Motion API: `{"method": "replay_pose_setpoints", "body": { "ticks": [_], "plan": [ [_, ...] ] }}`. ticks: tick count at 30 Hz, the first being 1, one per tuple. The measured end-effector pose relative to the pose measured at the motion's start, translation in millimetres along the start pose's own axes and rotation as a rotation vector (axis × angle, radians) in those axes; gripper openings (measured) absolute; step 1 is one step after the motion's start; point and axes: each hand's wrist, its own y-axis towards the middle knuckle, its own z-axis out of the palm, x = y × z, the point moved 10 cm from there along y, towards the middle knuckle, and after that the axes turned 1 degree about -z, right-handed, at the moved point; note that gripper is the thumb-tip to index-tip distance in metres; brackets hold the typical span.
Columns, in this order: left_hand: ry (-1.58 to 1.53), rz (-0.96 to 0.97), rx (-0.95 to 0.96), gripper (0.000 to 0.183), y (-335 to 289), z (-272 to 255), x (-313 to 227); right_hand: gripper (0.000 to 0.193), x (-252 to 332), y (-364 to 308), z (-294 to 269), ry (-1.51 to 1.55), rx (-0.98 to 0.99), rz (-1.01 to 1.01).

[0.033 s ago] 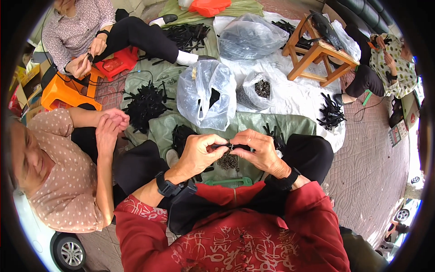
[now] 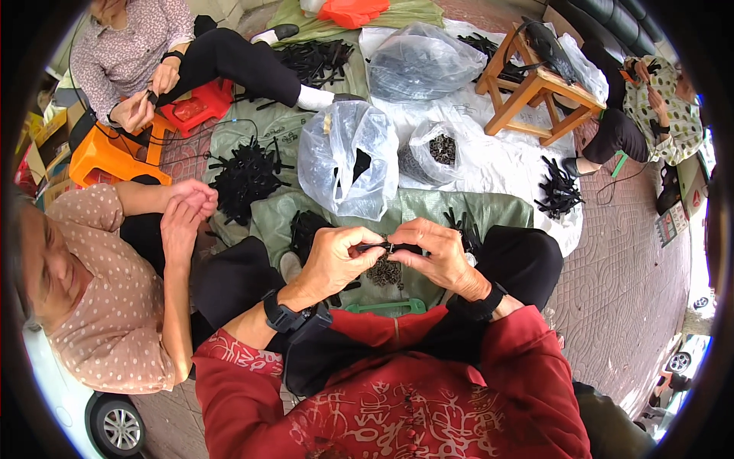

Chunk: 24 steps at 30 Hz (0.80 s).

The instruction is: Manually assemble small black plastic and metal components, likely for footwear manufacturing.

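Observation:
In front of my lap, my left hand [image 2: 336, 256] and my right hand [image 2: 437, 256] pinch a short black strap [image 2: 410, 249] from both ends. A small shiny metal piece [image 2: 391, 248] sits on the strap between my fingertips. Both thumbs press from below, and the fingers partly cover the strap. Beneath my hands lies a small heap of metal pieces [image 2: 384, 273] on the green sheet. Black straps [image 2: 308, 232] are bunched beyond my left hand, and more black straps [image 2: 464, 228] lie beyond my right hand.
Clear plastic bags [image 2: 348, 157] stand ahead, one bag [image 2: 437, 153] holding metal pieces. A large black strap pile [image 2: 248, 180] lies left. Co-workers sit left, far left and far right. A wooden stool [image 2: 539, 84] and orange stool [image 2: 122, 153] stand farther off; a green plastic edge [image 2: 386, 307] is near my lap.

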Motion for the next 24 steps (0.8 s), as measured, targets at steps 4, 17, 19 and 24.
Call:
{"method": "replay_pose_setpoints", "body": {
  "ticks": [4,17,19,24],
  "plan": [
    [0.026,0.028,-0.009,0.007,-0.8,0.4,-3.3,0.025,2.1,-0.7,0.2,-0.004,0.000,-0.011],
    [-0.265,0.003,-0.020,0.012,-6.4,15.7,13.4,0.023,-38.6,-19.0,9.6,0.535,0.032,0.328],
    [-0.294,-0.002,-0.016,0.014,-7.2,16.3,14.2,0.021,-39.6,-20.4,8.6,0.469,0.060,0.357],
    [-0.334,-0.017,0.018,0.018,-7.4,21.8,19.2,0.017,-45.1,-23.6,10.2,0.399,0.078,0.431]
  ]
}}
